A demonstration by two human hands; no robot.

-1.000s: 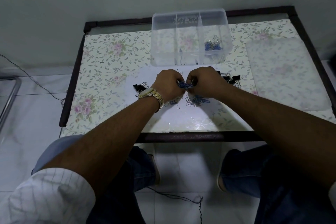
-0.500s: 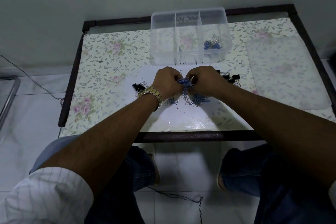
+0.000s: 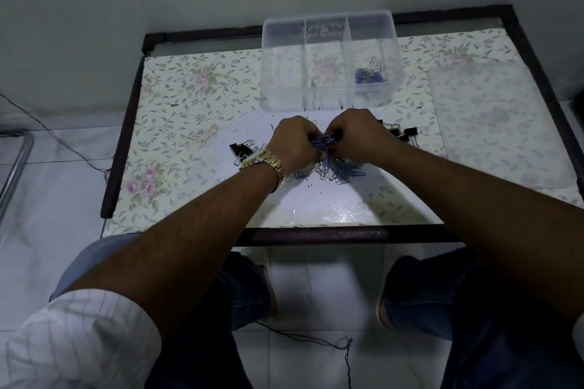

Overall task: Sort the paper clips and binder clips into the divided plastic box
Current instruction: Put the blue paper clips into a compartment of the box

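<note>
Hands barely shifted since a moment ago, the left hand [image 3: 294, 144] and right hand [image 3: 357, 134] curl tightly round a blue clip tangle [image 3: 324, 144] (fingertips hidden) above the loose pile [image 3: 339, 170], near the box [image 3: 331, 63].

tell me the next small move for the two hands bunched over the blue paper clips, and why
Probably pull the tangled blue wire paper clips apart: the left hand and right hand both pinch that clump. Then carry them to the clear divided plastic box, whose right compartment already holds blue clips.
</note>
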